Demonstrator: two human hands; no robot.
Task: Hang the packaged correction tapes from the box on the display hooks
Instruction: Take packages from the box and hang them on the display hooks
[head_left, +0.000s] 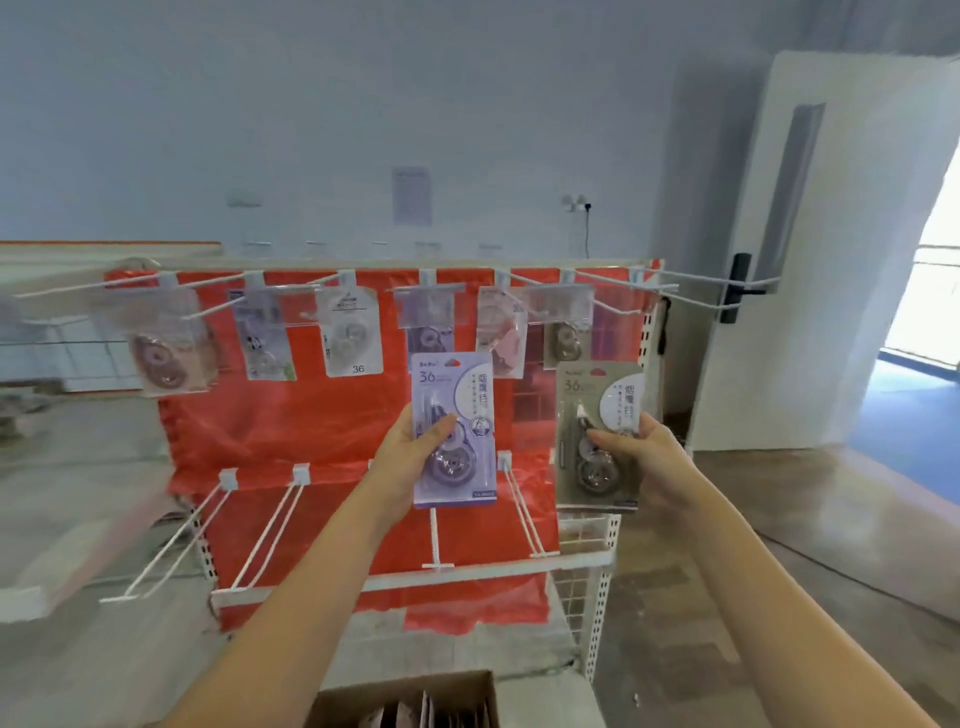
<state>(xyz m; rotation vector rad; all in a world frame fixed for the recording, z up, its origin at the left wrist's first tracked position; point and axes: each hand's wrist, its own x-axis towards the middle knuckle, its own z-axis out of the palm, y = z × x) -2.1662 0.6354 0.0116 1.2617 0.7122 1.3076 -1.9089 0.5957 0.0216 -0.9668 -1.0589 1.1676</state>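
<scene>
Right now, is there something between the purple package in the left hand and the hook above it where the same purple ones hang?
Nothing visible blocks it. The purple package in the left hand sits just below the hook, where a clear label holder and one purple package already hang.

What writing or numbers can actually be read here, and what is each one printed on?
"36": purple package gripped by the left hand, near its top.
"36": grey package gripped by the right hand, near its top.
"36": white hanging package, at its lower edge.
The brand words, large characters and small print on both held packages are too blurred to read; so is the wall notice.
</scene>
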